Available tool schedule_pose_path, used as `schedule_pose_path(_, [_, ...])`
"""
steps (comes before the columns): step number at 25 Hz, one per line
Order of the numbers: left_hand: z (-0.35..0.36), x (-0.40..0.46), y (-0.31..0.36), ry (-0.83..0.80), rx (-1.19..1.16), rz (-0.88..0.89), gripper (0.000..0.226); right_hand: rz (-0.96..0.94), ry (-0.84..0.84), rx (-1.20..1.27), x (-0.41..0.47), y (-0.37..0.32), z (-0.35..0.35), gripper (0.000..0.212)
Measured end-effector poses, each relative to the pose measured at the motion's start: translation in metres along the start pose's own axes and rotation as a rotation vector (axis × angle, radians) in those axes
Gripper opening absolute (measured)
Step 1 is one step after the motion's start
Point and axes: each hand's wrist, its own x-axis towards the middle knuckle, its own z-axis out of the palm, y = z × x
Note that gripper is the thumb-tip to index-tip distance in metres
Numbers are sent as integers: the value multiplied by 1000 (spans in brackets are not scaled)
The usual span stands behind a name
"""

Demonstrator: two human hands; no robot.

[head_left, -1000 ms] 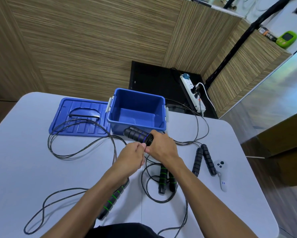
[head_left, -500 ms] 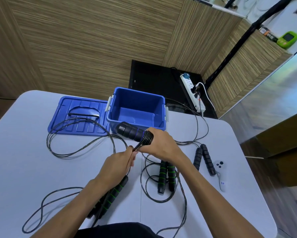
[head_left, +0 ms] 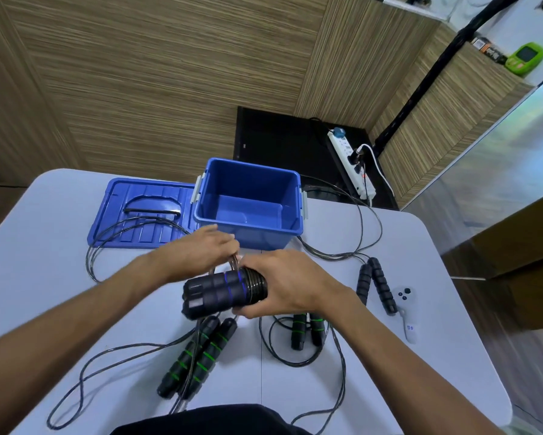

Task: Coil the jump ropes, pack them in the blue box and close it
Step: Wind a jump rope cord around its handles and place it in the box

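Note:
My right hand [head_left: 282,282] grips a pair of black handles with blue rings [head_left: 213,293], with several turns of black rope wound around their right end. My left hand [head_left: 201,249] pinches that rope [head_left: 234,262] just above the handles. The open blue box [head_left: 248,204] stands behind my hands, and nothing lies inside it. Its blue lid [head_left: 144,211] lies flat to the left, with rope loops across it. On the table sit three more ropes: green-ringed handles [head_left: 198,359] at front left, a second green-ringed pair [head_left: 306,329] under my right wrist, and all-black handles [head_left: 377,284] at right.
Loose rope [head_left: 75,384] trails over the white table [head_left: 44,293] at front left and behind the box to the right. A small white remote [head_left: 408,312] lies near the right edge. A power strip [head_left: 351,161] sits on the floor beyond the table.
The handles swung from pointing up-left near the box to lying level and closer to me. My left hand rose from below the handles to above them, drawing the rope over.

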Motion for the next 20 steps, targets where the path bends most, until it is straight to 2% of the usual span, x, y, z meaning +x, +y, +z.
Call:
schedule_pose_path(1, [-12, 1, -3, -39, 27, -1, 22, -4, 6, -78, 1, -2, 3, 49])
schedule_pose_path(3, [-35, 5, -1, -221, 146, -68, 12, 42, -6, -188, 3, -2, 11, 51])
schedule_pose_path(5, [-51, 11, 13, -350, 266, -130, 16, 103, -31, -255, 6, -2, 20, 58])
schedule_pose_path(8, [-62, 10, 40, -270, 330, -175, 26, 191, -26, -284, 12, -6, 34, 70])
schedule_pose_path(11, [-66, 4, 65, -87, 293, -287, 26, 340, 67, -227, 13, -4, 35, 67])
schedule_pose_path(13, [-57, 0, 82, 73, 87, -416, 26, 448, 127, -173, 12, 4, 29, 62])
schedule_pose_path(14, [-48, -1, 91, 173, -118, -478, 26, 500, 157, -146, 10, 8, 25, 63])
schedule_pose_path(16, [-26, -4, 108, 325, -672, -564, 27, 581, 196, -93, 7, 16, 23, 69])
schedule_pose_path(17, [-17, -4, 113, 373, -888, -607, 26, 602, 200, -73, 5, 19, 24, 70])
schedule_pose_path(20, [-3, 2, 115, 383, -1161, -649, 29, 620, 229, -27, 1, 24, 32, 60])
